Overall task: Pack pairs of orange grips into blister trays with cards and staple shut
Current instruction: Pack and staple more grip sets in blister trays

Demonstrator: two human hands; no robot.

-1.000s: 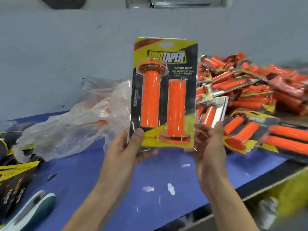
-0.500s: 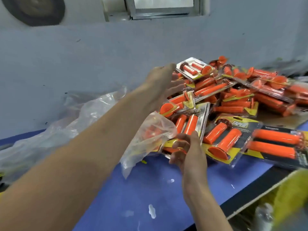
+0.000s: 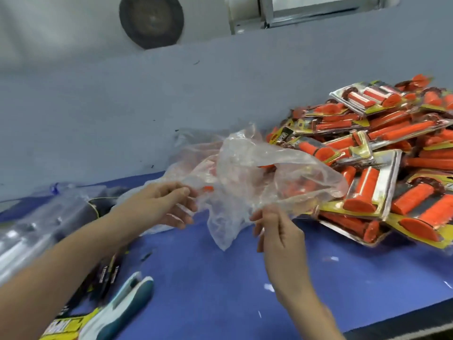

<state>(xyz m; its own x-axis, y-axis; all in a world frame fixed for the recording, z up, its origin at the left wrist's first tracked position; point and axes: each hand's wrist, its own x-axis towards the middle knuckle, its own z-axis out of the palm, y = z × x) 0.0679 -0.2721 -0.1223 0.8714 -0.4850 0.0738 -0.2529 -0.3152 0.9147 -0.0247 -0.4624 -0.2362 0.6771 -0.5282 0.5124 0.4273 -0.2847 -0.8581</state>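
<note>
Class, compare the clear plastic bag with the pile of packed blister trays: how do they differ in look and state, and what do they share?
The plastic bag is limp, crumpled and see-through; the pile of packed trays is stiff, with yellow-and-black cards. The bag is gripped by the left hand and right hand; the pile lies untouched on the blue table. Both show orange inside.

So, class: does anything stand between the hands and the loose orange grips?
Yes: the clear plastic bag. The grips lie inside it, seen only through the film, while the left hand and right hand hold its edge from outside.
</note>
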